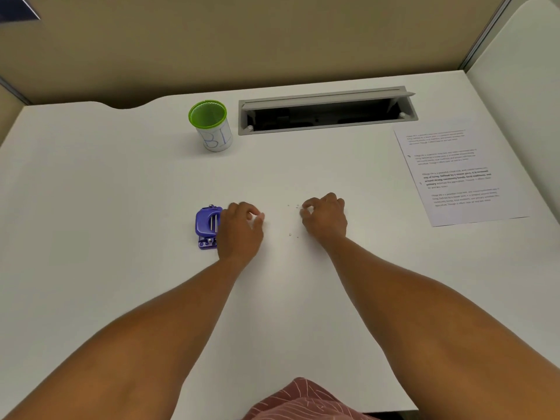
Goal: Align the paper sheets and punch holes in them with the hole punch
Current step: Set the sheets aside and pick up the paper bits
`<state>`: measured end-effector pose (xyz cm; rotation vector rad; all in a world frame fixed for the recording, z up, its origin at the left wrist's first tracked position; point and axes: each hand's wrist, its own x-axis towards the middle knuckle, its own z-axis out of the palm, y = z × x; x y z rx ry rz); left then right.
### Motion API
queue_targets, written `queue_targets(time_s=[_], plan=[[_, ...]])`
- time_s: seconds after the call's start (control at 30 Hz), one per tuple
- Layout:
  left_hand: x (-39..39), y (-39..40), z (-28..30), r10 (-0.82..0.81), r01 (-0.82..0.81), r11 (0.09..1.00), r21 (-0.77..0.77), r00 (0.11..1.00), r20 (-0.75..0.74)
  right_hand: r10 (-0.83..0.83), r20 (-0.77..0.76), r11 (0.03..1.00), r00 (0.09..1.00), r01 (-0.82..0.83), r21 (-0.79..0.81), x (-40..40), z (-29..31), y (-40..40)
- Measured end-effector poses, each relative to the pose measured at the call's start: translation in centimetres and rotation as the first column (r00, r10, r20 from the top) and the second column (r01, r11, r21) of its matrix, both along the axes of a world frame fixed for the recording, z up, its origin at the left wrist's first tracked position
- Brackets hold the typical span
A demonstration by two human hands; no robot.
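The printed paper sheets (460, 177) lie flat at the table's right edge, away from both hands. The purple hole punch (207, 227) sits on the white table (121, 192), partly hidden behind my left hand (242, 230). My left hand rests beside the punch with thumb and forefinger pinched together on a tiny white bit. My right hand (325, 218) rests on the table to the right and pinches a small white paper dot at its fingertips. Loose paper dots (291, 234) lie scattered on the table between my hands.
A green-rimmed cup (212, 128) with blue writing stands at the back centre. An open grey cable hatch (327, 112) is set into the table behind it. Beige partition walls (272, 40) enclose the desk at the back and sides.
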<state>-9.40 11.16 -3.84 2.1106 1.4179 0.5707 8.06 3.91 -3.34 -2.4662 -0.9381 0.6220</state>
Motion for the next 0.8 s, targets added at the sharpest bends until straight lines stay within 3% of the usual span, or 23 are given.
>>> queue_targets(time_s=[0.2,0.5,0.67,0.8], plan=[[1.3,-1.5,-1.2,-0.195,0.187,0.967,-0.170,0.980,-0.028,0.016,-0.030,1.000,0.999,-0.016,0.016,0.6,-0.3,1.5],[2.1,-1.7,-1.7,-0.199,0.193,0.973,-0.124,0.979,-0.038,0.178,-0.102,0.984,0.979,-0.174,0.041,0.8,-0.6,3.0],[1.9,-1.7,-2.0,-0.206,0.204,0.971,-0.121,0.979,0.001,0.084,-0.179,0.985,0.980,-0.055,0.161,1.5,-0.9,2.9],[1.3,-2.2,-2.5,-0.220,0.223,0.971,-0.085,0.974,0.043,0.085,-0.186,0.987,0.979,-0.057,0.152,1.3,-1.1,2.6]])
